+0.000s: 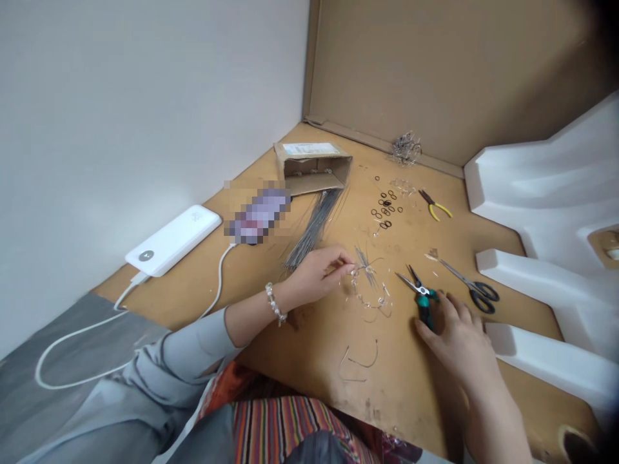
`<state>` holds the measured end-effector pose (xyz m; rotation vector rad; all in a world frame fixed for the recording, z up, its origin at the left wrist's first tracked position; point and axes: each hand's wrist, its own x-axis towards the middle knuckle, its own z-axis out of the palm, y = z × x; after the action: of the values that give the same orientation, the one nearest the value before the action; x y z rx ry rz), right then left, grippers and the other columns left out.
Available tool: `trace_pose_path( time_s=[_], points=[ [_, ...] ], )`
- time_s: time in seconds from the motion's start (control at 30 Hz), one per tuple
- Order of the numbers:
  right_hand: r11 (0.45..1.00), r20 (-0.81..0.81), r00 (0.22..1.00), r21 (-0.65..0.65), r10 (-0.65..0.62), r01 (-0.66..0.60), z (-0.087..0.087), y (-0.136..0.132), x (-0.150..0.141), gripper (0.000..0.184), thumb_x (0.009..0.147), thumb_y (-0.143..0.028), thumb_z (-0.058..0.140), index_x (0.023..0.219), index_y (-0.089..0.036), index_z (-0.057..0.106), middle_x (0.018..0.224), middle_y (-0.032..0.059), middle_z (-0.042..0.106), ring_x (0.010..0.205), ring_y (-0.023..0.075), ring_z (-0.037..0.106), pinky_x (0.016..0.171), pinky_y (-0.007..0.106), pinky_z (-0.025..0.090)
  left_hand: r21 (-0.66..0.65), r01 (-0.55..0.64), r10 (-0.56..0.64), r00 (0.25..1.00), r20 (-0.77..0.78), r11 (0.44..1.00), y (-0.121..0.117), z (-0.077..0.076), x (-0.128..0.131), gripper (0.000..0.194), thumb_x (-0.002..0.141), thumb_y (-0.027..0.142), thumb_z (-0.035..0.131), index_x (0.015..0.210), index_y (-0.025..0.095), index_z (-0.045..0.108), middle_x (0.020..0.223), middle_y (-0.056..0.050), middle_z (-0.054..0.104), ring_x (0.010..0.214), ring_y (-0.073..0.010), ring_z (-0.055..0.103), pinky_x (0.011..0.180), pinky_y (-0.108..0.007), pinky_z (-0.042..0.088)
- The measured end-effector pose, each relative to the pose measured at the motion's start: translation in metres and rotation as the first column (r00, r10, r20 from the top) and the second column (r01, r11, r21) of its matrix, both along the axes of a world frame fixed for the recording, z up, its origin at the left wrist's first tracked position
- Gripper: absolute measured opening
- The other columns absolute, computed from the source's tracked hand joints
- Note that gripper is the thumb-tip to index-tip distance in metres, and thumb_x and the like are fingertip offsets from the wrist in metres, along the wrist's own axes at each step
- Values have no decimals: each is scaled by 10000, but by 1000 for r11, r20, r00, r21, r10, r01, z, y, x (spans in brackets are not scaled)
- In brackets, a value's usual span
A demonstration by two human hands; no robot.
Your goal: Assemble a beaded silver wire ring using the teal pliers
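Note:
My left hand point(322, 274) is closed, with thumb and forefinger pinching the end of a chain of clear beads on thin wire point(370, 303). The rest of the chain curves over the wooden table. Beside those fingertips lies a small bunch of short cut wires point(367, 269). My right hand point(459, 335) rests low over the table at the green-handled long-nose pliers point(423, 301), thumb and fingers around the handles. Their jaws stand apart and point away towards the chain. A few bent wire pieces point(358, 370) lie nearer to me.
Dark-handled scissors point(476, 290) and yellow-handled cutters point(435, 205) lie right. Black rings point(385, 209) and a wire tangle point(406, 149) lie further back. Long straight wires point(314, 225) lie before an open cardboard box point(314, 183). Left are a phone point(261, 216) and white power bank point(174, 240); white moulded foam point(546, 187) stands right.

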<state>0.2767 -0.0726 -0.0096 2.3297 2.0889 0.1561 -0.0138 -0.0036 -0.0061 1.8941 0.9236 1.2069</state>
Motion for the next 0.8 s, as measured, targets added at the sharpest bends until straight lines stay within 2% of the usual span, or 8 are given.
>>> trace_pose_path(
  time_s=[0.1, 0.23, 0.33, 0.47, 0.53, 0.63, 0.7, 0.8],
  points=[
    [999, 122, 992, -21, 31, -28, 0, -2, -1, 649, 787, -488, 487, 1335, -140, 458, 1344, 171, 513, 1151, 383, 497, 841, 509, 455, -17, 15, -15, 999, -35, 1000, 0, 2, -1, 108, 879, 243, 541, 821, 163, 583, 769, -15, 647, 708, -91, 611, 679, -215, 498],
    [995, 231, 969, -45, 92, -84, 8, 6, -7, 567, 749, -449, 526, 1212, -123, 557, 1073, 190, 621, 967, 367, 562, 761, 466, 453, -12, 56, -57, 997, -47, 998, 1, 3, -5, 91, 877, 223, 532, 837, 164, 588, 796, -20, 652, 739, -95, 608, 684, -217, 491],
    [995, 195, 976, -18, 101, -99, 7, 11, -7, 475, 752, -383, 528, 1155, -138, 590, 966, 161, 624, 889, 312, 584, 693, 393, 455, -28, 62, -62, 998, -10, 998, 2, 5, -7, 81, 870, 222, 541, 833, 162, 583, 791, -16, 653, 727, -92, 607, 676, -216, 493],
    [994, 89, 995, 101, 39, -48, 6, 12, -2, 317, 768, -343, 513, 1014, -186, 637, 910, 101, 650, 739, 243, 612, 578, 330, 430, -63, 60, -59, 998, 22, 996, 4, 8, -7, 76, 857, 228, 567, 821, 161, 574, 767, -5, 649, 700, -85, 605, 666, -214, 494],
    [983, 9, 994, 141, 113, -113, 11, 11, -6, 307, 756, -360, 526, 997, -201, 632, 911, 82, 665, 779, 251, 624, 600, 331, 444, -83, 70, -67, 997, 35, 994, 4, 9, -8, 75, 855, 222, 564, 814, 159, 566, 762, -4, 646, 697, -85, 602, 659, -213, 489],
    [939, -66, 943, 140, 325, -314, 23, 9, -21, 334, 738, -333, 544, 1036, -205, 622, 916, 58, 680, 886, 251, 629, 679, 327, 465, -98, 84, -80, 996, 49, 992, 4, 10, -8, 75, 855, 218, 558, 812, 157, 560, 769, -8, 645, 705, -87, 600, 660, -213, 485],
    [912, -20, 920, 138, 392, -386, 32, 10, -33, 338, 739, -336, 556, 1040, -202, 630, 918, 54, 683, 863, 240, 633, 668, 320, 461, -98, 91, -89, 996, 24, 991, 4, 11, -9, 76, 857, 219, 555, 817, 157, 567, 773, -8, 643, 706, -85, 597, 667, -212, 483],
    [889, 120, 897, 128, 425, -439, 44, 13, -42, 308, 748, -356, 569, 1005, -205, 649, 894, 57, 681, 813, 236, 621, 638, 323, 441, -101, 106, -108, 994, -22, 989, 4, 11, -10, 86, 862, 229, 549, 824, 157, 576, 778, -8, 643, 701, -85, 589, 667, -211, 474]
  ],
)
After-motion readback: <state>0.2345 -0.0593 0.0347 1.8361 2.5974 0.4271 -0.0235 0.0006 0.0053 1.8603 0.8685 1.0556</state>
